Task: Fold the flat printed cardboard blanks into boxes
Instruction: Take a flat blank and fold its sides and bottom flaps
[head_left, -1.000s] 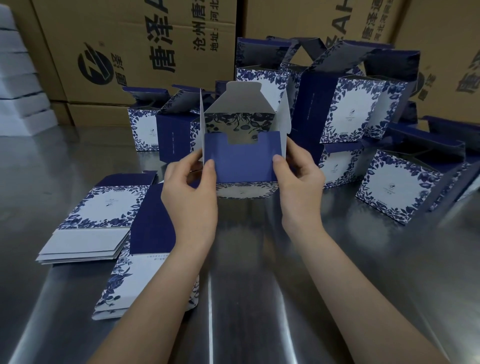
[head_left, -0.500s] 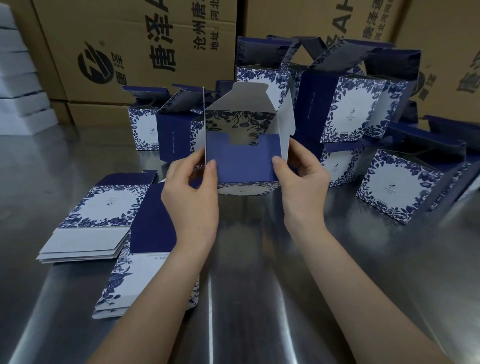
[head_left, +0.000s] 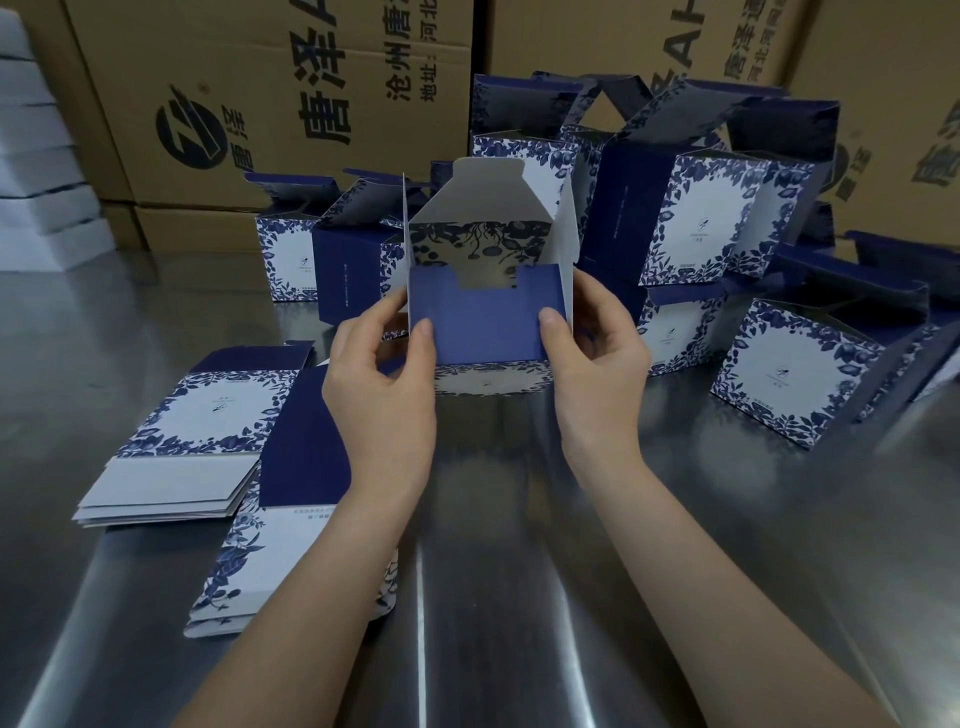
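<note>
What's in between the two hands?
A half-folded box, seen from the head camera. The left hand and the right hand each pinch one side of it.

Steel table (head_left: 519, 597), shiny, streaked with glare. At left, two stacks of flat blanks: one (head_left: 197, 415) farther left, print side up; the other (head_left: 306, 452) nearer the front, navy panel up, edges meeting the first. Toward the back and right, folded boxes (head_left: 691, 223), crowded close, some stacked, lids up. One box (head_left: 795, 374) apart at right, tilted. Along the back edge, brown cartons (head_left: 260, 78). At far left, a white pile (head_left: 36, 182), blurred.
</note>
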